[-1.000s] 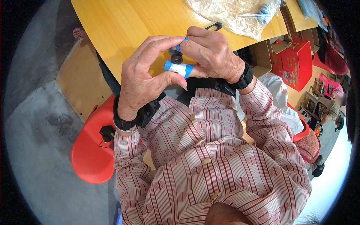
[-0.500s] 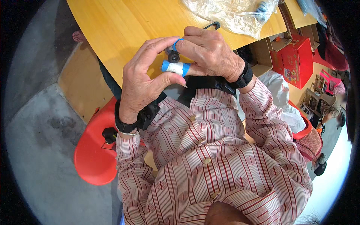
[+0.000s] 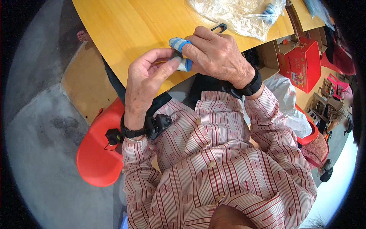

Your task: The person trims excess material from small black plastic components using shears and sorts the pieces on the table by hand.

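Since the earlier frame, your left hand has closed in, thumb and forefinger now pinching the small, rounded black piece between your right hand's blue-and-white-wrapped, pinching fingertips; both seemingly share it.

I am working in bright light: the plastic bag is glinting, the grey floor at left is lying dimmer, the lower right is glaring white. Edges are bending toward the black rim; far-right clutter is looking soft, perhaps unfocused.
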### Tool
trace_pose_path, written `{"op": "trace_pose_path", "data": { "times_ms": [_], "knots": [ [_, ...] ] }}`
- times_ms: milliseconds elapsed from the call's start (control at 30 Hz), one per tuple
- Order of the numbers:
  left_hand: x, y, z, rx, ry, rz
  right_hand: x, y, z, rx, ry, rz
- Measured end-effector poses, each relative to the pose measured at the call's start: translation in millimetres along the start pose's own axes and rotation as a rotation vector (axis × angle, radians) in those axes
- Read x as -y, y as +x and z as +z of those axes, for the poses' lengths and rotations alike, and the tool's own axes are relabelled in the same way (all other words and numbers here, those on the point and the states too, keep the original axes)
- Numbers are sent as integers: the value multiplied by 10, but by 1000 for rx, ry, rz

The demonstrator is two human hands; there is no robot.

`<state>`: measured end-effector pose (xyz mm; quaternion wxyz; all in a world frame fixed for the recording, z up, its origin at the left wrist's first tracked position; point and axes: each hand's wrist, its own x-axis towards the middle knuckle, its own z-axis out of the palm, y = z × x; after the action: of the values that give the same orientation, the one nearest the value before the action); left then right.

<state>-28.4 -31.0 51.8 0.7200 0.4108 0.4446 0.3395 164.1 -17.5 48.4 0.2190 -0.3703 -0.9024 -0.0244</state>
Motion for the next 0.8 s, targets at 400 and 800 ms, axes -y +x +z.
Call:
{"op": "trace_pose_path", "data": {
  "times_ms": [400,800],
  "knots": [
    [61,-39,118,-279,377,208,-460,-316,13,154,-100,176],
    [123,-43,62,-236,321,149,-512,-378,-29,231,-136,116]
  ]
}}
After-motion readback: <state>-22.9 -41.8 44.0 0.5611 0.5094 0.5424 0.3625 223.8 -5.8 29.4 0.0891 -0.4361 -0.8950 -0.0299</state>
